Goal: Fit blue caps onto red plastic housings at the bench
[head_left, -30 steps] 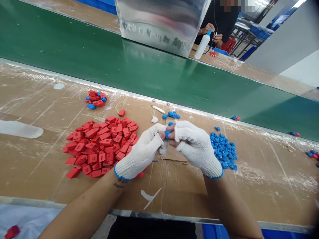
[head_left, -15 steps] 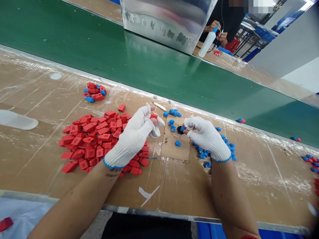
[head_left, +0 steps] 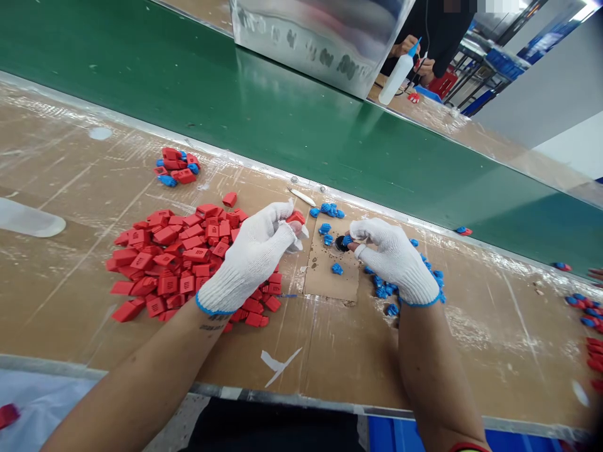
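Cardboard-covered workbench beside a green conveyor belt; big heap of red plastic housings lies left, scatter of small blue plastic inserts right. Left hand in a white knit glove, fingers pinched closed on one red plastic housing, raised just above the heap's edge. Right hand, also gloved, fingertips closed on a blue insert pressed at a dark round spot on a loose cardboard square; both forearms angle inward.

Green conveyor belt behind taped workbench
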### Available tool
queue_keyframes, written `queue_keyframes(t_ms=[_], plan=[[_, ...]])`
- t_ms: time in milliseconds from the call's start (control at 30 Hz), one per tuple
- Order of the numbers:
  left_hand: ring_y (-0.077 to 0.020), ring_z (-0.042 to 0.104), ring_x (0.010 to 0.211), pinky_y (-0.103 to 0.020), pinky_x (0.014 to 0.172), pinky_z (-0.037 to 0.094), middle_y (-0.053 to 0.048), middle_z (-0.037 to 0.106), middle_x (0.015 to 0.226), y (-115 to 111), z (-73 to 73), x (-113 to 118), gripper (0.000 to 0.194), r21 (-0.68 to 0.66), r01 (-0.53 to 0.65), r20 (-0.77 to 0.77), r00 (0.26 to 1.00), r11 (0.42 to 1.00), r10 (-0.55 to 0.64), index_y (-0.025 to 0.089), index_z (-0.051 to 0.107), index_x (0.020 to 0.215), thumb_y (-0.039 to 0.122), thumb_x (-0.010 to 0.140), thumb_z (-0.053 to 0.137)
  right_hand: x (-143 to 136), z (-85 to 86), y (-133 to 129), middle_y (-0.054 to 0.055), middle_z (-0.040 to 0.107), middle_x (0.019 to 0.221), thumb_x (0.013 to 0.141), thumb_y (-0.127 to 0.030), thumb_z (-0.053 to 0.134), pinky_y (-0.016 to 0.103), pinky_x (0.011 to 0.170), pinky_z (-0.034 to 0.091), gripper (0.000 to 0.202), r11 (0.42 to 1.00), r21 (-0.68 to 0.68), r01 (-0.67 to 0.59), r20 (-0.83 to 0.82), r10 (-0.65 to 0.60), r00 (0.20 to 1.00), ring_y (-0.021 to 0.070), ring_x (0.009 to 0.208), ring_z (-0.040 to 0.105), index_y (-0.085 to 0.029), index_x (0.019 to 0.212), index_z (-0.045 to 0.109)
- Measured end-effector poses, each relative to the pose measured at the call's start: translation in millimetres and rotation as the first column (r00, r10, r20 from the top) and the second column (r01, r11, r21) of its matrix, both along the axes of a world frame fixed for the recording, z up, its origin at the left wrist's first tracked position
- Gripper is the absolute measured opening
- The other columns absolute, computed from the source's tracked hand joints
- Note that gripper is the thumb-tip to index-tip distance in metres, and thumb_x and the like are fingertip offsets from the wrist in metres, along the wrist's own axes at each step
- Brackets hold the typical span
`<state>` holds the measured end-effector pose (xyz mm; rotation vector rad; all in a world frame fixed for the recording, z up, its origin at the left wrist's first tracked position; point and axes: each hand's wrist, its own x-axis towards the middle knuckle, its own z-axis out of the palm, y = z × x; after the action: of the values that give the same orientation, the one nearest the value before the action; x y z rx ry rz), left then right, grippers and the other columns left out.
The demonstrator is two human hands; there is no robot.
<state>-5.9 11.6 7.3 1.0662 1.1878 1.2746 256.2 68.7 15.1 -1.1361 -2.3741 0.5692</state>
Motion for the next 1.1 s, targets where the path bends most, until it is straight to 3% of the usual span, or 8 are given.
queue_keyframes(t_ms=[133, 300, 600, 700, 800, 933, 1000, 1100], plan=[[-0.0145, 0.066, 0.07, -0.031, 0.072, 0.06, -0.005, 0.074, 0.089, 0, -0.3, -1, 0.015, 0.016, 0.007, -0.024, 1.0, 1.0, -0.007, 0.018, 0.067, 0.102, 0.033, 0.1, 0.063, 1, 4.1, -1, -0.001, 0.057, 0.079, 0.085, -0.015, 0.062, 0.031, 0.07, 0.04, 0.012, 1.0, 0.002, 0.021, 0.035, -0.021, 0.999, 0.0164, 0.074, 0.051, -0.023, 0.083, 0.053], [-0.0151, 0.067, 0.071, -0.031, 0.072, 0.06, -0.006, 0.075, 0.091, -1, 0.4, -1, 0.018, 0.024, 0.02, -0.036, 0.999, 1.0, -0.019, 0.018, 0.068, 0.105, 0.033, 0.102, 0.061, 3, 3.1, 0, -0.001, 0.062, 0.083, 0.087, -0.016, 0.062, 0.032, 0.074, 0.043, 0.01, 0.999, -0.032, 0.037, 0.061, -0.035, 0.998, 0.0165, 0.075, 0.055, -0.023, 0.093, 0.058], [-0.0136, 0.067, 0.07, -0.029, 0.071, 0.059, -0.004, 0.075, 0.09, -1, -2.8, -1, 0.021, 0.048, 0.037, -0.045, 0.998, 0.998, -0.035, 0.017, 0.069, 0.106, 0.035, 0.105, 0.06, 5, 6.8, -1, -0.001, 0.063, 0.082, 0.089, -0.018, 0.064, 0.03, 0.068, 0.043, 0.007, 0.998, -0.018, 0.052, 0.058, -0.051, 0.997, 0.0146, 0.071, 0.056, -0.022, 0.089, 0.059], [-0.0132, 0.068, 0.07, -0.029, 0.071, 0.06, -0.004, 0.075, 0.09, -3, -4.7, 3, 0.022, 0.045, 0.083, -0.001, 0.997, 0.996, -0.083, 0.016, 0.069, 0.109, 0.036, 0.104, 0.061, 8, 10.4, -4, 0.001, 0.071, 0.091, 0.092, -0.021, 0.068, 0.033, 0.07, 0.049, 0.006, 0.996, -0.02, 0.083, -0.047, -0.084, 0.995, 0.0168, 0.076, 0.064, -0.022, 0.092, 0.062], [-0.0139, 0.07, 0.073, -0.029, 0.071, 0.061, -0.004, 0.076, 0.09, -6, -5.8, 9, 0.028, 0.026, 0.13, 0.126, 0.983, 0.991, -0.132, 0.015, 0.067, 0.119, 0.036, 0.099, 0.069, 5, 16.9, -11, 0.001, 0.075, 0.099, 0.092, -0.021, 0.074, 0.037, 0.079, 0.056, 0.011, 0.994, -0.011, 0.109, -0.269, -0.108, 0.957, 0.0202, 0.088, 0.071, -0.024, 0.094, 0.064], [-0.0134, 0.07, 0.074, -0.026, 0.071, 0.061, -0.005, 0.075, 0.086, -8, -3.3, 17, 0.031, 0.031, 0.252, 0.243, 0.937, 0.967, -0.252, 0.015, 0.069, 0.095, 0.043, 0.092, 0.081, -14, 27.5, -28, -0.001, 0.075, 0.099, 0.09, -0.015, 0.078, 0.043, 0.09, 0.062, 0.016, 0.995, 0.068, 0.077, -0.554, -0.027, 0.832, 0.0227, 0.099, 0.075, -0.027, 0.093, 0.068], [-0.012, 0.068, 0.072, -0.024, 0.07, 0.06, -0.004, 0.074, 0.082, -9, -1.3, 19, 0.038, 0.035, 0.292, 0.295, 0.911, 0.956, -0.289, 0.015, 0.067, 0.086, 0.048, 0.088, 0.085, -25, 30.3, -36, -0.002, 0.077, 0.102, 0.09, -0.011, 0.078, 0.042, 0.093, 0.064, 0.021, 0.995, 0.096, 0.036, -0.609, 0.03, 0.792, 0.0216, 0.102, 0.076, -0.029, 0.098, 0.073], [-0.011, 0.067, 0.07, -0.022, 0.068, 0.059, -0.003, 0.072, 0.078, -10, -2.1, 20, 0.044, 0.045, 0.325, 0.363, 0.876, 0.945, -0.318, 0.015, 0.067, 0.086, 0.053, 0.084, 0.089, -38, 29.4, -43, -0.001, 0.08, 0.109, 0.092, -0.009, 0.076, 0.04, 0.095, 0.064, 0.023, 0.996, 0.089, -0.01, -0.591, 0.061, 0.804, 0.0201, 0.105, 0.076, -0.03, 0.102, 0.076]])
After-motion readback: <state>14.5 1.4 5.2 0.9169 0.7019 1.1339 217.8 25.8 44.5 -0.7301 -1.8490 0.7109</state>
